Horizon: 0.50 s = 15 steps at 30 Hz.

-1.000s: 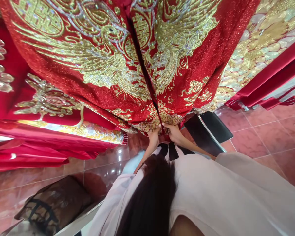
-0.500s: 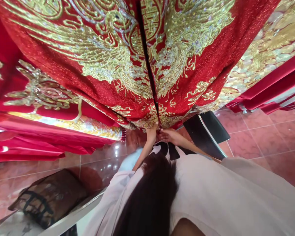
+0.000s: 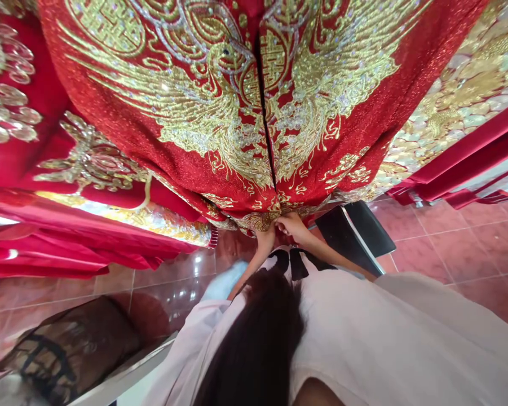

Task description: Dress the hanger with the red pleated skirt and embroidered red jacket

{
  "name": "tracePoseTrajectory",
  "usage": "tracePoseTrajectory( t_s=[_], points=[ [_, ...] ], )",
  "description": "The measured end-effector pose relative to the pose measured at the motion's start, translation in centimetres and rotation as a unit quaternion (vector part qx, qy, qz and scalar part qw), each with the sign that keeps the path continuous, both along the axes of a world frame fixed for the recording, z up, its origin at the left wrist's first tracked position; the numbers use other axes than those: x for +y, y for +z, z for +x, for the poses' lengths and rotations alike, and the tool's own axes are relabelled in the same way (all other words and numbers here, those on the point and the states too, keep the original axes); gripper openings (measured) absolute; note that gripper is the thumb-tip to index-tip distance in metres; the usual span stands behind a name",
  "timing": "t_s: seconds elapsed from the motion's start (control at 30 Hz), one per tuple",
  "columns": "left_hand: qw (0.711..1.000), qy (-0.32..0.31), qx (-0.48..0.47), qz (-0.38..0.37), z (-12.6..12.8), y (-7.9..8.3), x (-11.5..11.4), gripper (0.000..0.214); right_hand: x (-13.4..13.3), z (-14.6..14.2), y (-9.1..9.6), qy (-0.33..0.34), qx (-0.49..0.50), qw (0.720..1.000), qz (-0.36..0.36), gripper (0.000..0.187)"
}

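A red glittery jacket [image 3: 139, 124] with gold phoenix embroidery hangs before me, its front edges parted by a narrow dark gap that ends just above the hem. At the gold-patterned hem, my left hand [image 3: 264, 239] is closed on the jacket's lower edge, thumb toward the front. My right hand [image 3: 295, 228] sits right beside it, its fingers curled in a pinch at the same spot where the front edges meet. Any small fastener between the fingertips is too small to make out.
Red embroidered garments [image 3: 105, 163] hang at left, and a gold-sequined one [image 3: 448, 107] hangs at right. A black chair [image 3: 349, 237] stands behind the jacket. A brown bag [image 3: 84, 344] lies lower left on the reddish tiled floor [image 3: 460, 242]. Long dark hair [image 3: 254, 344] hangs over my pale top.
Both hands have shifted slightly right and down in view, still at the hem. The front edges now lie together just above them, where the dark gap previously ran lower.
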<state>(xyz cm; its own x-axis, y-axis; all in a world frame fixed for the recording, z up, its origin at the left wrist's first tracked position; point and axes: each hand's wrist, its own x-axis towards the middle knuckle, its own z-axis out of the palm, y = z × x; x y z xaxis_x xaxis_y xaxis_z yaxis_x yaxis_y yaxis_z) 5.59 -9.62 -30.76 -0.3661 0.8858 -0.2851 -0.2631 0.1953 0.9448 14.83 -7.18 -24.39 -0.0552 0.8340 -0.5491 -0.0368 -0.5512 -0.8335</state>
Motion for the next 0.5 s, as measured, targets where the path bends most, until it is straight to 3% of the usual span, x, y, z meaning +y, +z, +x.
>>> tracePoseTrajectory(
  t_s=[0.13,0.3,0.5],
  points=[
    [1.000,-0.009,0.014,-0.001,0.2,0.2,0.7,0.016,1.4,-0.8,1.6,-0.024,0.035,0.998,-0.056,0.017],
    [1.000,-0.024,0.009,0.004,0.3,0.8,1.1,0.017,1.9,-1.2,3.2,-0.061,0.064,0.994,-0.071,0.017],
    [1.000,-0.030,0.004,0.007,0.5,-0.1,1.4,0.015,1.5,-1.6,4.7,-0.091,0.091,0.989,-0.070,0.014]
  ],
)
